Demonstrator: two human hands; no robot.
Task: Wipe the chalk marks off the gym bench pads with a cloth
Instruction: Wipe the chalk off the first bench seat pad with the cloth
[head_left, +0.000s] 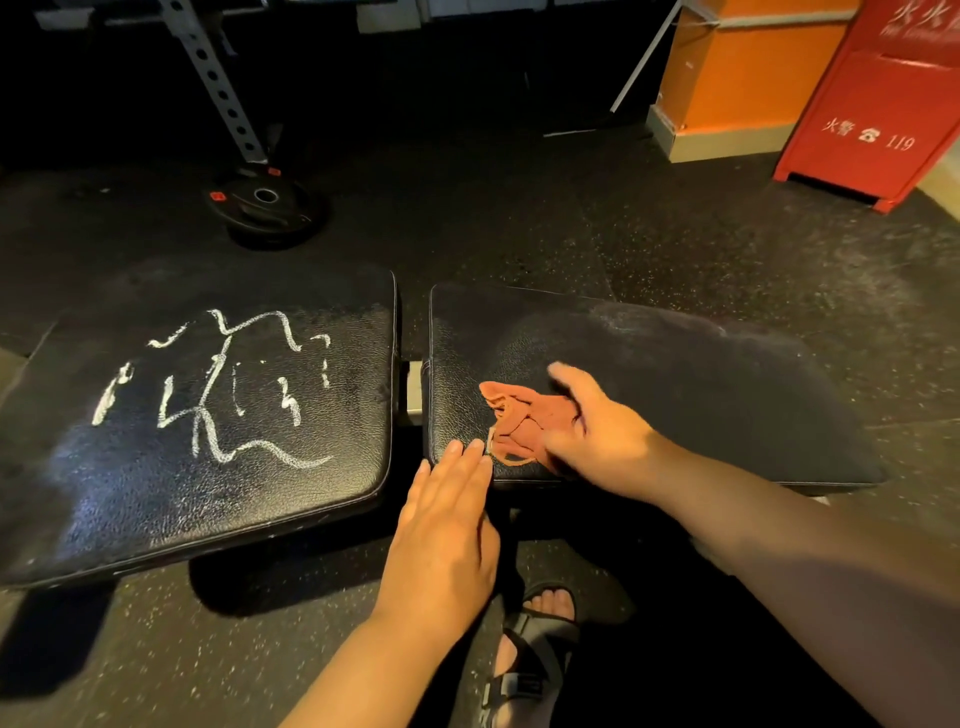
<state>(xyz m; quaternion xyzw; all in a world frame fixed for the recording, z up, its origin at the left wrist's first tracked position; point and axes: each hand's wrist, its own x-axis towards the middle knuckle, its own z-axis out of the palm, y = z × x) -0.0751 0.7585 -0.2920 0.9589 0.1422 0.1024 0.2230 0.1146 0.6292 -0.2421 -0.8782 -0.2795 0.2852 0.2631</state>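
On right pad (675, 374), right hand (597, 431) grips cloth (519, 421); left hand (447, 525) beside.

The left pad (291, 499) was black, grained leatherette, glossy under the light, carrying powdery white chalk marks (218, 384); the right pad (675, 395) had the same pebbled skin beneath a dull, dusty haze. The cloth (519, 426) was soft, matt, crumpled orange-red fabric. The floor (727, 249) looked like matt, speckled rubber, and the perforated upright (218, 83) like grey metal.
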